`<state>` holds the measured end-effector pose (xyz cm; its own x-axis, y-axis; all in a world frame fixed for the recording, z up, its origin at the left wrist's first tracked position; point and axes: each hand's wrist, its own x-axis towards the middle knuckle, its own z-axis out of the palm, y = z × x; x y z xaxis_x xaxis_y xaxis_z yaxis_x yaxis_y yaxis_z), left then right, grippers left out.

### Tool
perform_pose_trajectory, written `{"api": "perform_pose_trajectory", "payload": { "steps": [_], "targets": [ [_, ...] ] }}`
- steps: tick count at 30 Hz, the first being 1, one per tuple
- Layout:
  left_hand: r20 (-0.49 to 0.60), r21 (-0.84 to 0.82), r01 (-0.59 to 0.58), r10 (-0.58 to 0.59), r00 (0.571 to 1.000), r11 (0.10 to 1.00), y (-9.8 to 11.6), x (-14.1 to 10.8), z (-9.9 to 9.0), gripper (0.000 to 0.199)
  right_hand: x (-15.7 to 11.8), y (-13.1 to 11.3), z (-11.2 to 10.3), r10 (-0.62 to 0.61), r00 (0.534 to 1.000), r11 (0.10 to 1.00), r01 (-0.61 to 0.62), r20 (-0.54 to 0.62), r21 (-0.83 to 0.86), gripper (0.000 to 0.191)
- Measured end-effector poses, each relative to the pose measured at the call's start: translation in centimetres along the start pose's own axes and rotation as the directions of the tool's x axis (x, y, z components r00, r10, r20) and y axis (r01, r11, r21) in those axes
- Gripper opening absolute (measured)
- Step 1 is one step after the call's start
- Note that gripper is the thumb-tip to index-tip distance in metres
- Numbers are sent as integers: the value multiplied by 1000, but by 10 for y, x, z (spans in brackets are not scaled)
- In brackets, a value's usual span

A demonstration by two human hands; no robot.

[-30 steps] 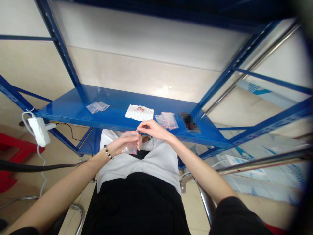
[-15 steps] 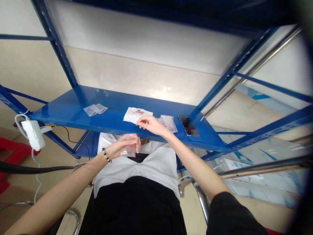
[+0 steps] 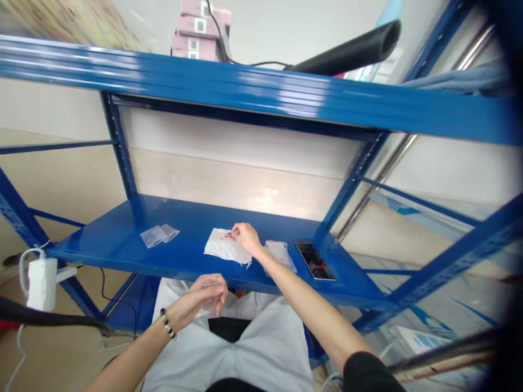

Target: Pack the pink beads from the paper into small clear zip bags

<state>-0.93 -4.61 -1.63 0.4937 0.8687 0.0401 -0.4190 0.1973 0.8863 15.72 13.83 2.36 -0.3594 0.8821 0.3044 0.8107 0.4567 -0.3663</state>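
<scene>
My left hand, with a beaded bracelet at the wrist, is curled around a clear plastic bag in front of the shelf edge, above my lap. The fingers of my right hand are pinched together over small red and brown pieces on a crumpled white tissue. Whatever sits between those fingertips is too small to make out. Right of the tissue, partly behind my right forearm, lie clear bags. Two flat clear bags overlap on the left of the blue shelf.
A phone lies at the shelf's right. Overhead runs an upper blue shelf bearing pink boxes and a black tube. A white power adapter hangs by the left post.
The view has tilted up, bringing the upper shelf in. My right hand has moved from the tissue's front edge to the small pieces on it. My left hand keeps the bag.
</scene>
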Motion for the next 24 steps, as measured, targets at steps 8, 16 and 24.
{"api": "perform_pose_trajectory", "payload": {
  "steps": [8, 16, 24],
  "targets": [
    [10, -17, -4, 5, 1000, 1000, 0, -13, 15, 25, -10, -3, 11, 62, 998, 996, -60, 28, -62, 22],
    [-90, 230, 37, -16, 996, 973, -7, 8, -1, 29, -5, -5, 15, 67, 998, 996, -66, 15, -51, 21],
    [-240, 417, 118, -16, 971, 901, -17, 1, -5, 32, -31, -36, -1, -33, 998, 981, 42, -51, 188, 21]
  ]
}}
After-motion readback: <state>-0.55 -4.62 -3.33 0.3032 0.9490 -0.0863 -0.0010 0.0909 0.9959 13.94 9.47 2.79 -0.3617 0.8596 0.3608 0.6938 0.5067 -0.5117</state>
